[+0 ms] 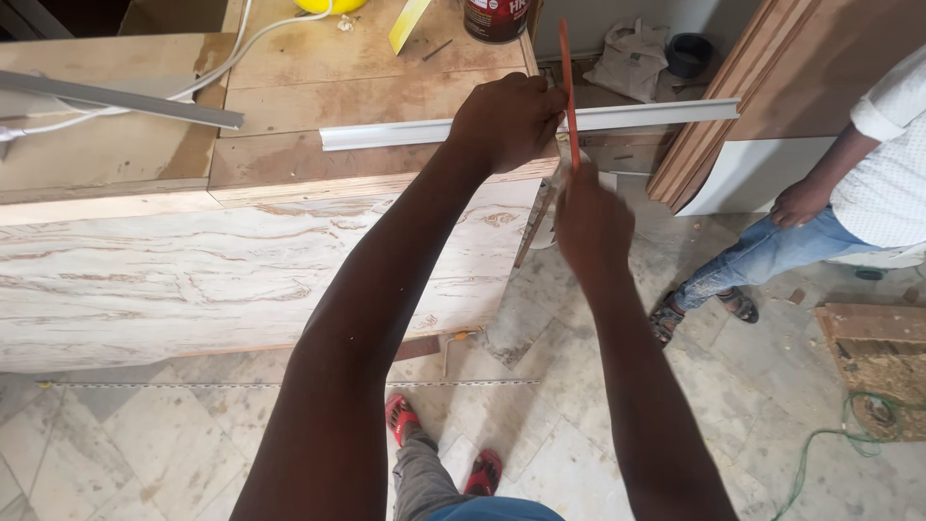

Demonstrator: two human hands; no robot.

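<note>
Left hand [506,118] clamps the white trim [617,118] on the bench [289,154]. Right hand [590,217] grips the red saw [570,87] at the trim. Trim uncut; cut depth not visible.

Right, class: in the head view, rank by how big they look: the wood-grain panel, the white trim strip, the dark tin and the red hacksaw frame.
1. wood-grain panel
2. white trim strip
3. red hacksaw frame, thin, held between left hand and right hand
4. dark tin, cropped by the frame edge, so its rank against the hacksaw frame is unsure.
</note>
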